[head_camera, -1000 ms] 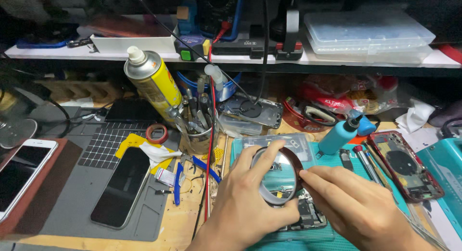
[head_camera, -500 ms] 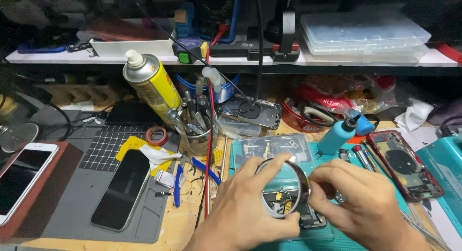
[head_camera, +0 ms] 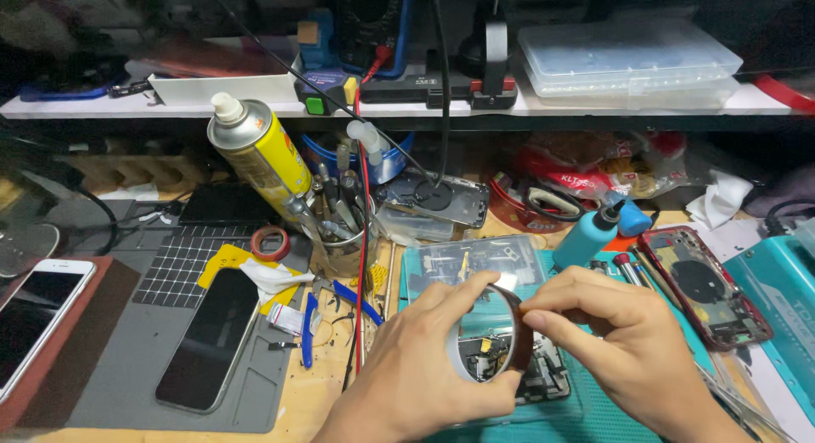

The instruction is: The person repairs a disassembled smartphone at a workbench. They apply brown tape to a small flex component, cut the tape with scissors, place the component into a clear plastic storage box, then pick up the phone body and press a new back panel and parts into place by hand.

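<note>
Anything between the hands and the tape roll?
Nothing visible. The left hand grips the tape roll around its rim, and the right hand pinches its upper edge. The roll is held above an opened phone on the teal mat.

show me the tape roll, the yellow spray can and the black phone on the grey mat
tape roll (head_camera: 519, 334), head view, on its amber outer band
yellow spray can (head_camera: 265, 154), head view, on the yellow body
black phone (head_camera: 210, 337), head view, middle of its dark screen
</note>
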A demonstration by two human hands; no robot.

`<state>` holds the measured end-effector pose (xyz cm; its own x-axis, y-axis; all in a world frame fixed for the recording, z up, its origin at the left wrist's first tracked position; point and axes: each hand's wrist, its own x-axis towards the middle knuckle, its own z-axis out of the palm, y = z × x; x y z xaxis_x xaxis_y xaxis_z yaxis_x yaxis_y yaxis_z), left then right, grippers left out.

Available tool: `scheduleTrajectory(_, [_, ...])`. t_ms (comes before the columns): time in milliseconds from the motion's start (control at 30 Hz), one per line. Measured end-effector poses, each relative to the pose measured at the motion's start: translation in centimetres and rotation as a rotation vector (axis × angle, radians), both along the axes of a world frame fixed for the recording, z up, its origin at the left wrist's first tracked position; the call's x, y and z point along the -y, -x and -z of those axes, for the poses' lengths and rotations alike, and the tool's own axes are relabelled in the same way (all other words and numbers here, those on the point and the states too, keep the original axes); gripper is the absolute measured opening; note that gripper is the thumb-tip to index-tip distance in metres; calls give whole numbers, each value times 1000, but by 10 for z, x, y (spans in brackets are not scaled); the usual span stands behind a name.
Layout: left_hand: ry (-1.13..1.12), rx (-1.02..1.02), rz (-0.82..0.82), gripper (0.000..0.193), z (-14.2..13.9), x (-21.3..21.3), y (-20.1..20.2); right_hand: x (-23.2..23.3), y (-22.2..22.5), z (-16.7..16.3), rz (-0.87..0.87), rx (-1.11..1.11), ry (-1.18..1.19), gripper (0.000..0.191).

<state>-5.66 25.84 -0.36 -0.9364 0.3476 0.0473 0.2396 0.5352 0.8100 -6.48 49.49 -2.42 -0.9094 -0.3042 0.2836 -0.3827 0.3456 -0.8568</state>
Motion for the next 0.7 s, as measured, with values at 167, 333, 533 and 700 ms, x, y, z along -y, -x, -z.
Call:
scheduleTrajectory(167, [-27,-23,41,97,1,0,2,1,3,0,88,-7,-142,10])
scheduleTrajectory(333, [-138,-8,299,89,2,17,2,-20,19,-15,13,73,-233,12])
scheduleTrajectory(533, [-310,-35,545,87,12,25,10,-14,38,-43,-194,-35,-231,14])
scheduleTrajectory(700, [-454,332,452,98,19,19,8,-1,53,-81,-148,288,-488,18])
